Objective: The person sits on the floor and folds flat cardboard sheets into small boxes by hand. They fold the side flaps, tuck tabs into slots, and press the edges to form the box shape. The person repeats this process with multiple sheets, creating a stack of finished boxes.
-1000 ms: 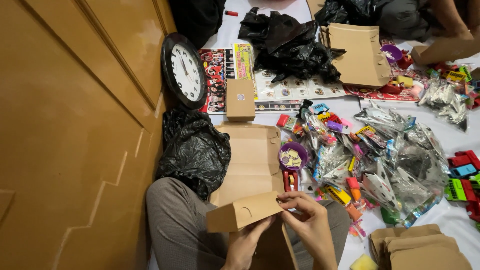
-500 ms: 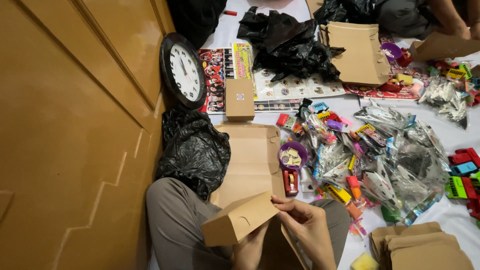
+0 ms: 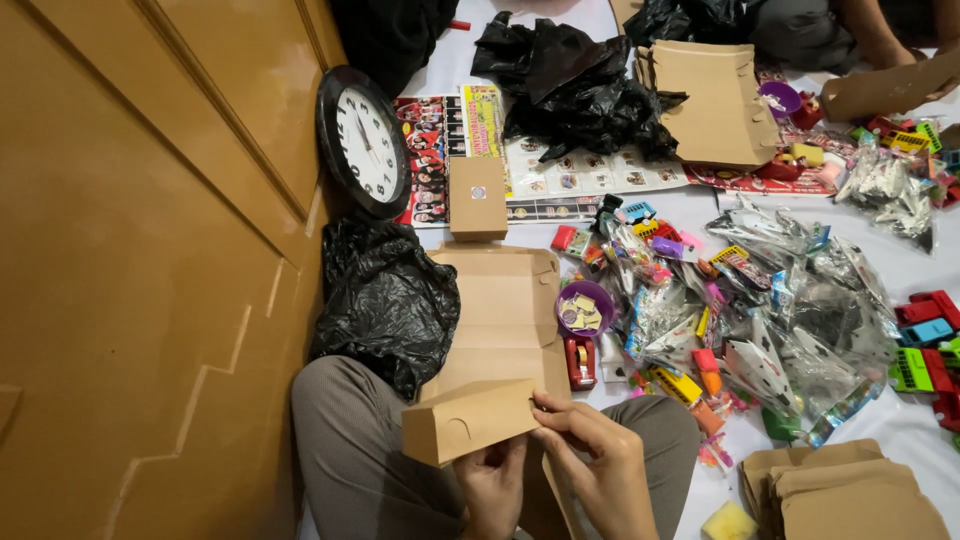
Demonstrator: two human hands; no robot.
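Over my lap I hold a small brown cardboard box (image 3: 468, 420), partly folded, with a curved slit in its side. My left hand (image 3: 495, 485) grips it from below. My right hand (image 3: 595, 460) pinches its right end between thumb and fingers. Just beyond the box lies a flat unfolded cardboard blank (image 3: 500, 315) on the white floor sheet. A purple bowl (image 3: 584, 308) of small stickers and a red tape dispenser (image 3: 580, 362) sit to the right of the blank.
A wooden door (image 3: 150, 250) fills the left, with a round black wall clock (image 3: 362, 140) leaning on it. Black plastic bags (image 3: 385, 300), a closed small box (image 3: 477, 197), a heap of wrapped colourful toys (image 3: 760, 300) and folded boxes (image 3: 850, 490) surround me. Another person (image 3: 880, 30) sits at top right.
The box has tipped, its left end dropping and right end rising toward my right fingers. My right hand shifted from the top flap to pinching the right end.
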